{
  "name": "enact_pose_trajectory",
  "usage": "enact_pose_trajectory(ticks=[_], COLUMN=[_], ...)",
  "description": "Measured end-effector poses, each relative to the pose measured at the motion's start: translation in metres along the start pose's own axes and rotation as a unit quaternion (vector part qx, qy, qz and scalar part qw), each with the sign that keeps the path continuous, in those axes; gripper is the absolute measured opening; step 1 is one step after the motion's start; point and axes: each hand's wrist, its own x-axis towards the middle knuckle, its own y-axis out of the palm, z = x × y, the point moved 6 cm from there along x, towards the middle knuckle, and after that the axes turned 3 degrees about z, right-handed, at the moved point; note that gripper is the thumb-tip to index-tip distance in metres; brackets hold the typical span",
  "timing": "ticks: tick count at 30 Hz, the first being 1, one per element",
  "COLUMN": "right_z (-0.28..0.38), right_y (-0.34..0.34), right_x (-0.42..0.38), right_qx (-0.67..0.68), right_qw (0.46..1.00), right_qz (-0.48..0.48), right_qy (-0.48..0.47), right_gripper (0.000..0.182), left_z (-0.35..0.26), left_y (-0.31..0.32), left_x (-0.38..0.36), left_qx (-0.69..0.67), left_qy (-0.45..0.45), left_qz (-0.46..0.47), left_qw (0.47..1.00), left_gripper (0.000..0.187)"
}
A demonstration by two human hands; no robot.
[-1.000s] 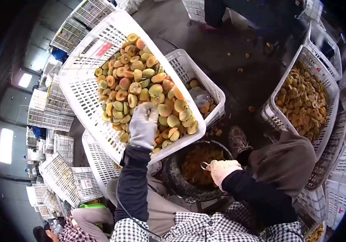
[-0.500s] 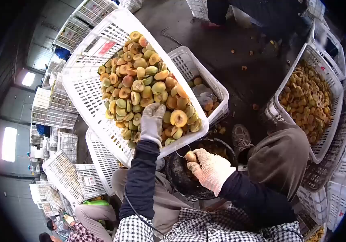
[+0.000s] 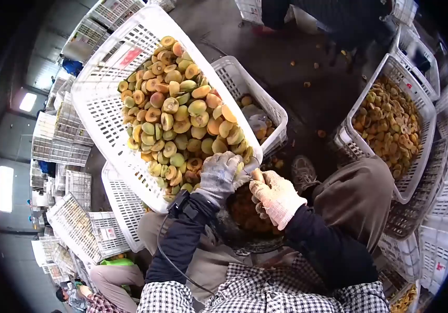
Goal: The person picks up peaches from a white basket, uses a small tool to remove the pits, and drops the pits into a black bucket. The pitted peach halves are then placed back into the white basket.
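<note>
My left hand (image 3: 217,176), in a grey-white glove, is closed at the near corner of the tilted white crate (image 3: 96,112). Its fingers pinch a yellow-green fruit half (image 3: 239,169), partly hidden by the glove. My right hand (image 3: 277,198), in a pale glove, grips a small wooden-handled tool (image 3: 257,176). The tool's thin wire loop is against or very close to that fruit half. Many halved fruits (image 3: 182,115), looking like apricots or small peaches, fill much of the crate. Below both hands, a dark bucket (image 3: 266,245) holds orange-brown pieces.
Another white crate (image 3: 352,117) full of orange fruit halves stands at the right. Behind the tilted crate, a smaller crate (image 3: 281,117) holds fruit and a plastic bag. Stacked crates (image 3: 62,133) line the left. Another person's legs (image 3: 112,281) show at lower left.
My left hand has come from the fruit pile toward my right hand, now with a fruit half. The tool's wire loop has been brought to that fruit. The view has shifted slightly.
</note>
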Motion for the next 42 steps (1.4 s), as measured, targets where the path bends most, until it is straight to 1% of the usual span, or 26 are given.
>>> enact_pose_trajectory(ticks=[1,2,3,4,5,6,8,9,10,12,14,16,18,20,21,22,24,25,29,32,35,38,39,40,41,42], right_z=[0.000,0.000,0.005,0.009,0.013,0.018,0.030,0.036,0.040,0.042,0.040,0.042,0.041,0.041,0.043,0.045,0.045,0.046,0.050,0.049,0.041,0.030,0.028,0.030,0.036,0.034], right_y=[0.001,0.002,0.005,0.008,0.010,0.014,0.024,0.030,0.037,0.045,0.048,0.049,0.052,0.056,0.057,0.057,0.060,0.061,0.065,0.068,0.072,0.073,0.075,0.078,0.077,0.076], right_x=[0.006,0.006,0.003,0.000,-0.003,-0.007,-0.016,-0.022,-0.027,-0.029,-0.026,-0.026,-0.026,-0.026,-0.027,-0.027,-0.025,-0.024,-0.024,-0.024,-0.024,-0.019,-0.021,-0.027,-0.034,-0.034], right_qx=[-0.044,-0.045,-0.043,-0.039,-0.035,-0.080,-0.175,-0.192,-0.210,-0.269,-0.288,-0.281,-0.297,-0.309,-0.308,-0.306,-0.311,-0.316,-0.311,-0.368,-0.333,-0.284,-0.134,0.020,0.052,0.053], right_qw=[0.998,0.997,0.998,0.999,0.999,0.995,0.978,0.976,0.972,0.956,0.950,0.954,0.949,0.945,0.945,0.945,0.943,0.942,0.943,0.921,0.932,0.945,0.971,0.966,0.957,0.957], right_qz=[-0.021,-0.020,-0.010,-0.001,-0.001,-0.004,-0.004,0.035,0.049,0.066,0.059,0.069,0.074,0.078,0.078,0.077,0.076,0.075,0.091,0.104,0.115,0.122,0.193,0.257,0.277,0.276], right_qy=[-0.049,-0.054,-0.044,-0.033,-0.035,-0.060,-0.110,-0.098,-0.096,-0.100,-0.103,-0.077,-0.076,-0.075,-0.082,-0.088,-0.085,-0.086,-0.079,-0.071,-0.084,-0.104,-0.041,0.024,0.073,0.072], right_gripper=[0.029,0.029,0.030,0.030,0.030,0.034,0.041,0.042,0.039,0.038,0.038,0.039,0.041,0.042,0.043,0.044,0.045,0.045,0.044,0.044,0.042,0.041,0.041,0.043,0.047,0.047], left_z=[0.002,0.004,0.021,0.034,0.045,0.053,0.043,0.040,0.028,0.008,0.000,0.008,0.013,0.020,0.018,0.014,0.011,0.010,0.006,0.003,0.001,0.003,0.003,0.003,0.003,0.002], left_y=[0.001,-0.001,-0.008,-0.003,-0.009,-0.015,-0.022,-0.023,-0.029,-0.044,-0.041,-0.044,-0.043,-0.037,-0.039,-0.041,-0.044,-0.046,-0.045,-0.049,-0.053,-0.049,-0.051,-0.052,-0.053,-0.053], left_x=[0.000,-0.003,-0.006,-0.013,-0.018,-0.025,-0.033,-0.040,-0.036,-0.036,-0.041,-0.046,-0.052,-0.059,-0.058,-0.056,-0.056,-0.055,-0.059,-0.059,-0.058,-0.062,-0.063,-0.062,-0.060,-0.058], left_qx=[0.015,0.019,-0.257,-0.508,-0.590,-0.696,-0.847,-0.864,-0.899,-0.902,-0.906,-0.845,-0.834,-0.842,-0.832,-0.832,-0.804,-0.766,-0.754,-0.738,-0.717,-0.715,-0.709,-0.709,-0.718,-0.728], left_qy=[0.013,0.013,-0.141,-0.279,-0.341,-0.353,-0.311,-0.320,-0.285,-0.306,-0.296,-0.259,-0.282,-0.313,-0.354,-0.356,-0.383,-0.399,-0.403,-0.408,-0.410,-0.429,-0.428,-0.428,-0.420,-0.411], left_qz=[0.015,0.012,-0.018,-0.045,-0.075,-0.069,-0.037,-0.044,-0.032,-0.068,-0.072,-0.148,-0.157,-0.147,-0.155,-0.156,-0.166,-0.157,-0.164,-0.175,-0.175,-0.167,-0.171,-0.169,-0.163,-0.157], left_qw=[1.000,1.000,0.956,0.813,0.728,0.621,0.430,0.387,0.330,0.298,0.294,0.443,0.447,0.414,0.398,0.396,0.423,0.479,0.493,0.508,0.536,0.525,0.534,0.535,0.530,0.525], left_gripper=[0.031,0.031,0.027,0.022,0.017,0.020,0.025,0.031,0.033,0.030,0.034,0.041,0.044,0.041,0.044,0.044,0.052,0.057,0.056,0.053,0.050,0.048,0.048,0.048,0.048,0.048])
